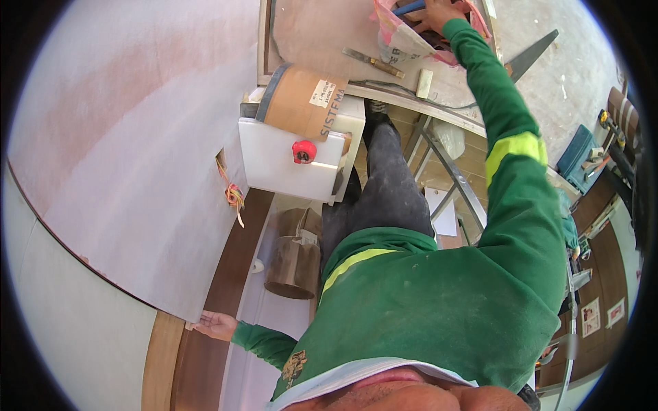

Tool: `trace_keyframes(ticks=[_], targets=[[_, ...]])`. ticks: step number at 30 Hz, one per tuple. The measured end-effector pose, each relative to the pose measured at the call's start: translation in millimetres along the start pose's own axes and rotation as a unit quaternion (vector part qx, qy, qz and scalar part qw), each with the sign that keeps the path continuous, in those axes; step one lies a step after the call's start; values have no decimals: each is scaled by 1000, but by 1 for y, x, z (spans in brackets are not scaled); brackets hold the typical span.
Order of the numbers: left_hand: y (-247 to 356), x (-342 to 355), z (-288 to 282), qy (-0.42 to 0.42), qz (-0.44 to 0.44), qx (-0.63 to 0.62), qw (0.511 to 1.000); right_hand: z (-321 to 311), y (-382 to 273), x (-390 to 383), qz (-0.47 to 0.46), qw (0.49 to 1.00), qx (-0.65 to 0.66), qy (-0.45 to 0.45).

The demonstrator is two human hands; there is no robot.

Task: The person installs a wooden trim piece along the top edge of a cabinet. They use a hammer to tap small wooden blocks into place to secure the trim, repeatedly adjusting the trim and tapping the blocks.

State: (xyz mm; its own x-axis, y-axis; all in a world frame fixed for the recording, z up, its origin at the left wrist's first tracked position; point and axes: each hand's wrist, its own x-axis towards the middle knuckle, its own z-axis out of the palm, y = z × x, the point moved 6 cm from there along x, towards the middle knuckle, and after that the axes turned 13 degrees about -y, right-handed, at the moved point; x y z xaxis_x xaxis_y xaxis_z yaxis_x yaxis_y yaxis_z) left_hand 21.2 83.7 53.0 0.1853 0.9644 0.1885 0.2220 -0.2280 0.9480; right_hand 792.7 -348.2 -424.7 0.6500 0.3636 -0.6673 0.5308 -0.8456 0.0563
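Note:
At the far edge of the bench, my right hand (441,15) reaches into a pink and white plastic sack (394,42). Its fingers look apart and bent down among the contents; their tips are hidden. Beside them a blue handle (410,7) sticks out of the sack. On the bench nearby lie a chisel (373,62) with a wooden handle, a small pale block (424,83) and a handsaw (534,56). At lower left, my left hand (216,325) rests with outstretched fingers against the bottom corner of a large whitish wall panel (157,171), holding nothing.
A brown cardboard roll (301,103) and a red tape measure (303,152) rest on a white box-shaped unit (281,168). Wires (234,196) hang from a hole in the panel. Below stands a brown cylinder (293,267). A metal ladder frame (456,178) and a teal toolbox (578,156) are at right.

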Motion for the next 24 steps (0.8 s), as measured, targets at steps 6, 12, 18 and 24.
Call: trace_keyframes(ticks=[6, 12, 18, 24], targets=[[-5, 1, -1, 18, 0, -62, 998, 69, 40, 19, -92, 993, -53, -58], [-9, 0, -27, -33, 19, -75, 996, -49, -26, -90, -249, 946, -203, -37], [-6, -1, 12, -56, 21, -49, 997, 5, 39, -81, -13, 988, 43, 150], [-21, -2, -12, 6, 44, -71, 996, -11, 38, -163, 133, 961, 203, 132]])
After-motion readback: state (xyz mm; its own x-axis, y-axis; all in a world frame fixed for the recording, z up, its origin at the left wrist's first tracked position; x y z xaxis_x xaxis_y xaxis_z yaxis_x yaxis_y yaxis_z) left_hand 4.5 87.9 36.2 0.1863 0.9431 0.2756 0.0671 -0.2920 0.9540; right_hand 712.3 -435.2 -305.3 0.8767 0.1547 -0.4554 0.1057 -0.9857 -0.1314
